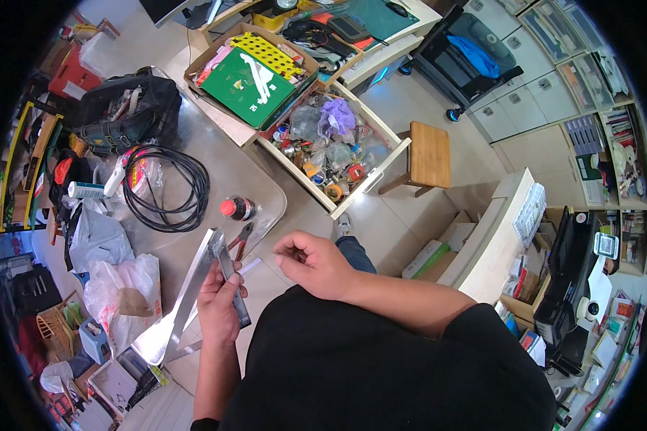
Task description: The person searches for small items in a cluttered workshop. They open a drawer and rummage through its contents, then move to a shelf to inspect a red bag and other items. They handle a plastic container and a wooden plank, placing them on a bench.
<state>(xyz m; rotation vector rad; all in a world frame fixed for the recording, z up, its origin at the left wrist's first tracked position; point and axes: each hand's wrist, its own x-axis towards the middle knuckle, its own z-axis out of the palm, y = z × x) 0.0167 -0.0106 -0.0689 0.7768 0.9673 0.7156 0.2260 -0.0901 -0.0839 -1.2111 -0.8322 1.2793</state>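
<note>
My left hand (221, 302) is wrapped round silvery metal pieces (187, 294), long angled strips held upright over the edge of the metal table (244, 172). To their right my right hand (313, 266) is raised with fingers curled toward the thumb; whether anything small is between them is hidden. Just beyond the strips lie pliers (244, 235) with dark and red parts. A small bottle with a red cap (237, 207) stands behind them, beside a coil of black cable (165, 190).
An open drawer full of clutter (393, 152) juts out ahead. A black tool bag (126, 111) and plastic bags (122, 294) crowd the table's left. A wooden stool (428, 154) stands beyond the drawer, and a pale counter (482, 251) runs along my right.
</note>
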